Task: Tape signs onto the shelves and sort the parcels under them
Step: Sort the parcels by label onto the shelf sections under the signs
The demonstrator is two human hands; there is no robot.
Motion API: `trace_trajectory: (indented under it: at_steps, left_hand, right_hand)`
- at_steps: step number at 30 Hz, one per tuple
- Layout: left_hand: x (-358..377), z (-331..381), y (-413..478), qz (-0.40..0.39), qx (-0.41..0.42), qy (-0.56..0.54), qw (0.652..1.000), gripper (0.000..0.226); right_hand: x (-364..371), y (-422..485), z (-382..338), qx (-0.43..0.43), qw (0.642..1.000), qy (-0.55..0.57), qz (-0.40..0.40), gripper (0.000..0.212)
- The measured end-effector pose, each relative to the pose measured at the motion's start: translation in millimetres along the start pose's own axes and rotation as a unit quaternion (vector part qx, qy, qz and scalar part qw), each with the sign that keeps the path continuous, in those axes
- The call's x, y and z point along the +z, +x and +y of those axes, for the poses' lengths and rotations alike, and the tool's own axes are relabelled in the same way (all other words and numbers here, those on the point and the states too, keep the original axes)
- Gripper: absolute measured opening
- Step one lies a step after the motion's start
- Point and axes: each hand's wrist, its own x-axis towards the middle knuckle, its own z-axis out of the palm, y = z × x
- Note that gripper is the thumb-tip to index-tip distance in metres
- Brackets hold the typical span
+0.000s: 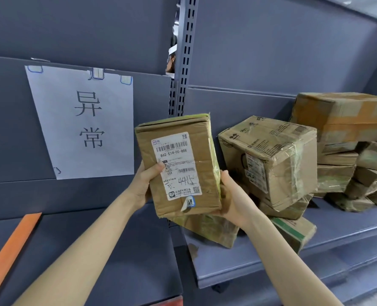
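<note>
Parcel (178, 166) was upright between your hands: left hand (145, 182) gripped its left edge, right hand (234, 195) its lower right corner, beside the sign (83, 122).

Sign (88, 122) "异常"; parcel (178, 166) "862-E14-00-888"

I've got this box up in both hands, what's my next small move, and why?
Probably swing the parcel left and set it on the shelf under the sign. Your left hand and right hand hold it up beside the pile, label facing you; the sign is already taped.
</note>
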Motion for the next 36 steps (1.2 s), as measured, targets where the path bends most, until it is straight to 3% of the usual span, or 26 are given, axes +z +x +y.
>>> trace_trajectory:
  at_steps: [2, 8, 16, 21, 23, 25, 27, 29, 31, 33, 36]
  left_hand:
    - [1, -2, 2, 0.017, 0.007, 0.009, 1.000, 0.078]
    - [7, -1, 1, 0.040, -0.005, -0.004, 0.999, 0.074]
    - [15, 1, -12, 0.043, -0.036, 0.000, 0.998, 0.071]
    - [15, 0, -33, 0.105, -0.062, -0.007, 0.993, 0.038]
    - [12, -5, -40, 0.138, -0.049, 0.016, 0.989, 0.044]
    - [12, -13, -52, 0.174, -0.005, 0.087, 0.981, 0.067]
    - [14, -22, -70, 0.181, 0.066, 0.203, 0.960, 0.093]
    - [15, -32, -87, 0.148, 0.130, 0.325, 0.925, 0.102]
    - [12, -41, -100, 0.165, 0.125, 0.420, 0.883, 0.111]
    - [4, -45, -110, 0.231, 0.117, 0.451, 0.854, 0.106]
    - [-11, -44, -125, 0.277, 0.099, 0.442, 0.848, 0.090]
  right_hand:
    - [-4, -1, 6, -0.048, 0.997, -0.051, -0.046, 0.095]
    - [-9, -3, 14, -0.133, 0.976, -0.162, -0.062, 0.138]
    - [-8, -12, 10, -0.167, 0.969, -0.163, -0.086, 0.123]
    - [-1, -14, 19, -0.154, 0.971, -0.161, -0.089, 0.112]
    - [2, -13, 28, -0.152, 0.974, -0.146, -0.083, 0.095]
    - [8, -12, 38, -0.142, 0.982, -0.106, -0.070, 0.080]
    - [16, -10, 48, -0.122, 0.988, -0.075, -0.057, 0.078]
    - [23, -9, 60, -0.102, 0.992, -0.050, -0.048, 0.082]
    - [29, -10, 71, -0.084, 0.994, -0.039, -0.050, 0.086]
    - [35, -12, 80, -0.072, 0.995, -0.041, -0.063, 0.089]
    - [45, -15, 91, -0.050, 0.995, -0.045, -0.078, 0.084]
